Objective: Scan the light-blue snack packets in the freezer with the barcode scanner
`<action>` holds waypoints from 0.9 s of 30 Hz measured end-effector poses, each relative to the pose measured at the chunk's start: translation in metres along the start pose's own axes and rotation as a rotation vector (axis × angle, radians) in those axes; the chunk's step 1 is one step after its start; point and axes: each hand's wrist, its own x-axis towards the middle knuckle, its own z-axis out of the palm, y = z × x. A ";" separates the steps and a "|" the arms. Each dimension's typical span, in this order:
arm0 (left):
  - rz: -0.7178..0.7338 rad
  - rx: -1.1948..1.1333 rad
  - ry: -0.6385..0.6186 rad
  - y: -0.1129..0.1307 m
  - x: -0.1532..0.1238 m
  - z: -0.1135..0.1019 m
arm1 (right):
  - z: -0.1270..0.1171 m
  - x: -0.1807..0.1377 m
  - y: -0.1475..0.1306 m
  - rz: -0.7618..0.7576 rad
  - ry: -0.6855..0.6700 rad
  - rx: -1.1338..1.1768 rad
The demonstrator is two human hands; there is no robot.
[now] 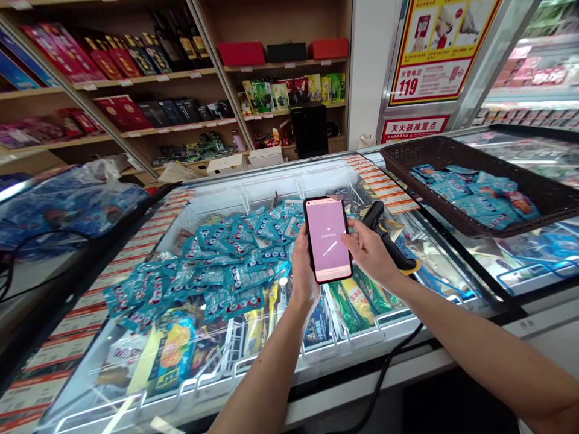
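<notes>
My left hand [302, 271] is closed around the left edge of a smartphone [323, 232], held upright over a glass-topped freezer [312, 371]. A pinkish-purple page with small, unreadable text fills its screen. My right hand [368, 250] grips the phone's right edge, its thumb over the screen and the other fingers partly hidden behind. Just beyond the right hand lies a black and yellow handheld barcode scanner [392, 241]. Many small blue snack packets [226, 247] lie in a loose heap on the glass to the left of the phone.
A dark brown basket [493, 232] with more blue packets stands at the right. A black cable [384, 374] hangs over the freezer's front edge. Bulging plastic bags [76, 205] sit at the left. Price-label strips [384, 184] line the glass. Stocked shelves [158, 75] stand behind.
</notes>
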 end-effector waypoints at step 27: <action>-0.004 0.033 0.004 0.001 0.001 -0.001 | 0.000 0.002 0.004 -0.003 -0.007 0.026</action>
